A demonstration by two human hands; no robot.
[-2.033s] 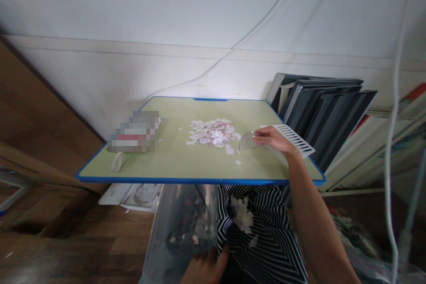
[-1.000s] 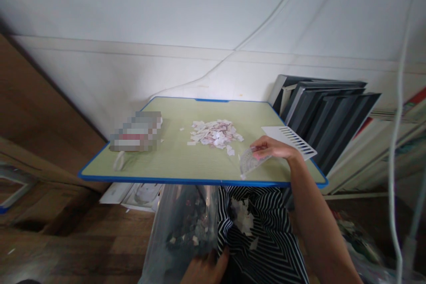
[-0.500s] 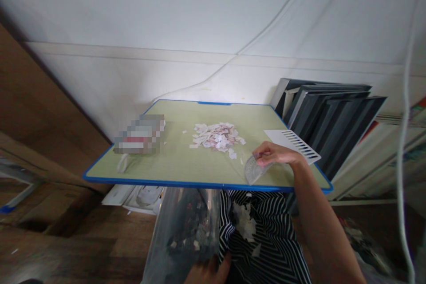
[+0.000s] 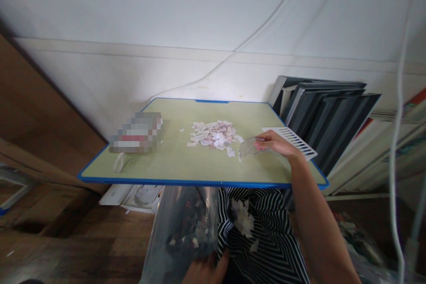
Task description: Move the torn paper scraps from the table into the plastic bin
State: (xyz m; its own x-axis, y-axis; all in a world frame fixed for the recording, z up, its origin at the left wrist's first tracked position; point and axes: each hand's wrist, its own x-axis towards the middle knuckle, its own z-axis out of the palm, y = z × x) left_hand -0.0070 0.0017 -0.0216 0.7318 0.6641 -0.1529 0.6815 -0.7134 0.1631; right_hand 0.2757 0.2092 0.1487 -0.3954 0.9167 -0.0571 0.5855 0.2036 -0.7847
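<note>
A clear protractor (image 4: 248,147) is pinched between the thumb and fingers of the right hand (image 4: 274,143). It is see-through, half-round and marked with fine lines along its curve, and it is held over the yellow-green, blue-edged table (image 4: 173,166), just beside a loose pile of torn paper scraps (image 4: 216,134). The scraps are mostly white, some tinged pink, and are heaped unevenly; a few stray pieces are scattered around them. A sliver of paper (image 4: 240,158) is seen by the protractor's left tip.

Below the table edge, a clear plastic bin (image 4: 155,235) is partly filled with dark matter and pale bits. Beside it, more torn paper is gathered in the folds of a black-and-white striped cloth (image 4: 279,235). The left hand (image 4: 207,271) is laid where bin and cloth meet, partly cut off; whether cloth is gripped cannot be told.

Half a second ago, the protractor was tilted down close to the table's front edge; now it has been brought back toward the pile.
</note>
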